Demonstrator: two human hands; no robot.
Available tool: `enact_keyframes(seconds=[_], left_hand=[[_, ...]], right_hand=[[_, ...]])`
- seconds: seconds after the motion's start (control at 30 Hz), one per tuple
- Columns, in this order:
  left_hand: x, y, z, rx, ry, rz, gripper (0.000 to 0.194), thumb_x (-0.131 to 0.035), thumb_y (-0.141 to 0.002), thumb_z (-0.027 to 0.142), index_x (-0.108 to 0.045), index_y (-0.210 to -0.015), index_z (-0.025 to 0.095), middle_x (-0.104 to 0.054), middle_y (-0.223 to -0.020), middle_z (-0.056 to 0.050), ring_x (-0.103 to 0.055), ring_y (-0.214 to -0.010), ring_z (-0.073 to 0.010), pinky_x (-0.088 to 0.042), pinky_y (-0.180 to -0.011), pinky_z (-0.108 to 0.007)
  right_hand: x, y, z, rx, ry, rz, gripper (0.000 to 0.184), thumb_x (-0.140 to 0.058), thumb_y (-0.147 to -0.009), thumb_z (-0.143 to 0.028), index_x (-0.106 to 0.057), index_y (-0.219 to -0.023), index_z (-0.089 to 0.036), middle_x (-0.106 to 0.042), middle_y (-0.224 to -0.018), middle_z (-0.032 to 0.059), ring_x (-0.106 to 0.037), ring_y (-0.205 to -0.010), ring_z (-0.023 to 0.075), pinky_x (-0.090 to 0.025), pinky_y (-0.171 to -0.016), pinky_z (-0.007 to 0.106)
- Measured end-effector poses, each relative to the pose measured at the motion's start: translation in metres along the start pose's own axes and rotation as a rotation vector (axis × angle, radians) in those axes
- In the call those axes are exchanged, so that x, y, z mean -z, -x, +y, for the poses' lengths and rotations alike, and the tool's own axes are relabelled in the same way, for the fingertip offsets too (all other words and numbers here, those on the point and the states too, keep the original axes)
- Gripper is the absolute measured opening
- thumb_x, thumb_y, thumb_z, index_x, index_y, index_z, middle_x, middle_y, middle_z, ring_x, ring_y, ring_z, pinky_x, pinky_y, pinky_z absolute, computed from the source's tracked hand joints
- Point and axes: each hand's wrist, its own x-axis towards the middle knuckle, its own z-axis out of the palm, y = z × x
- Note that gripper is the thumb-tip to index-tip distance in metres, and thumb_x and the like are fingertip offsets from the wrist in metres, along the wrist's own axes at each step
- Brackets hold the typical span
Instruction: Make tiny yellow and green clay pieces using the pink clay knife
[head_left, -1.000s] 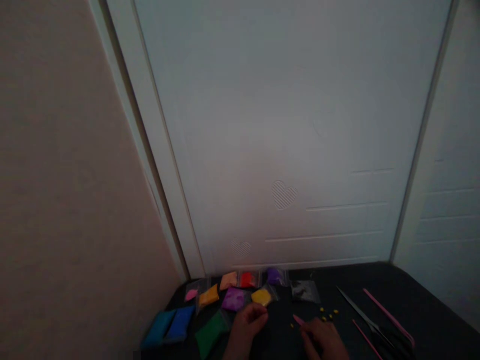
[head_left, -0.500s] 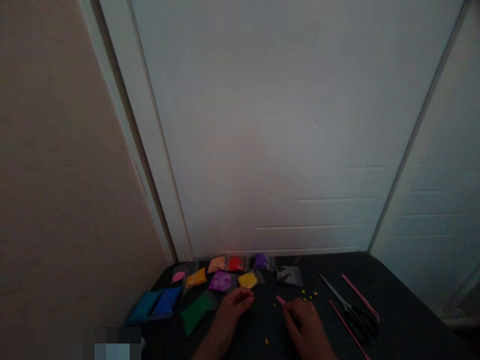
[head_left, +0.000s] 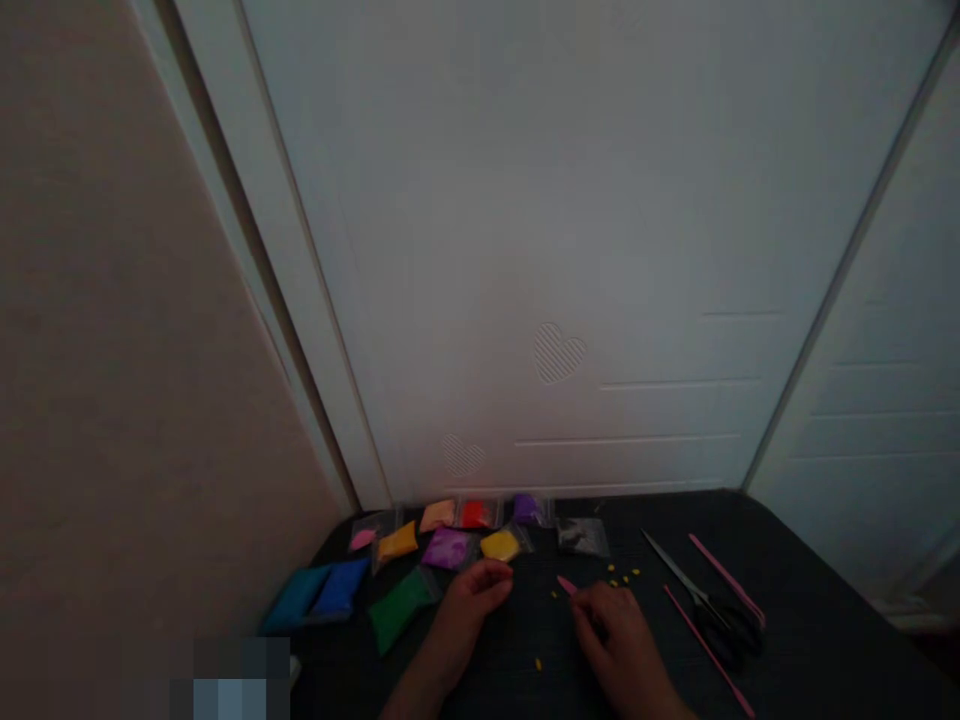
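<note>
The left hand pinches narrowly, on what I cannot tell, a yellow piece lies nearer, rightward, then the right hand holds a pink tool, seemingly for small-piece work whose next move needs a light touch.

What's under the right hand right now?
From under the right hand juts the tip of a slim pink pointed tool; the hand hides the rest of it. Dark tabletop shows around the hand, but whatever lies directly beneath is covered.
</note>
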Motion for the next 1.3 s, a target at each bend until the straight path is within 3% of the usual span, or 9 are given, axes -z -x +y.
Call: enact_keyframes(seconds=[0.37,0.63,0.8,1.03,1.3], left_hand=[[-0.010,0.008,0.011,-0.026,0.000,0.028,0.022,-0.059,-0.070,0.027,-0.057,-0.086,0.012,-0.059,-0.066,-0.001,-0.049,-0.062,-0.0102,-0.036,-0.063,-0.023],[-0.005,0.002,0.003,-0.012,-0.003,0.043,0.027,-0.066,-0.062,0.024,-0.058,-0.085,0.013,-0.060,-0.072,-0.002,-0.053,-0.069,-0.0117,-0.037,-0.063,-0.022],[0.001,-0.001,-0.003,-0.018,0.002,-0.030,0.025,-0.066,-0.064,0.022,-0.057,-0.085,0.015,-0.059,-0.077,-0.001,-0.051,-0.074,-0.0102,-0.037,-0.069,-0.021],[0.002,0.000,-0.004,-0.047,-0.064,-0.019,0.016,-0.064,-0.065,0.024,-0.056,-0.073,0.014,-0.054,-0.065,0.002,-0.046,-0.062,-0.0083,-0.034,-0.059,-0.019],[0.002,0.000,-0.003,-0.043,-0.141,-0.015,0.022,-0.059,-0.069,0.034,-0.059,-0.079,0.014,-0.057,-0.071,-0.001,-0.048,-0.065,-0.0107,-0.036,-0.064,-0.022]], right_hand=[[0.003,0.001,-0.004,-0.023,-0.043,-0.011,0.016,-0.039,-0.084,-0.022,-0.055,-0.084,-0.022,-0.057,-0.081,0.0020,-0.050,-0.078,0.0169,-0.035,-0.075,0.034],[0.002,0.000,-0.003,-0.039,-0.040,-0.005,0.016,-0.040,-0.083,-0.023,-0.056,-0.083,-0.022,-0.057,-0.079,0.0017,-0.050,-0.076,0.0167,-0.036,-0.072,0.033],[0.005,0.001,-0.006,-0.034,-0.020,0.020,0.016,-0.040,-0.083,-0.022,-0.056,-0.083,-0.022,-0.057,-0.077,0.0013,-0.050,-0.074,0.0161,-0.036,-0.071,0.032],[0.005,0.001,-0.004,-0.032,-0.040,-0.016,0.016,-0.039,-0.084,-0.024,-0.055,-0.086,-0.024,-0.057,-0.080,0.0007,-0.050,-0.075,0.0160,-0.035,-0.072,0.032],[0.007,-0.001,-0.004,-0.023,-0.001,0.019,0.015,-0.042,-0.082,-0.022,-0.057,-0.080,-0.021,-0.058,-0.076,0.0017,-0.051,-0.072,0.0152,-0.036,-0.070,0.031]])
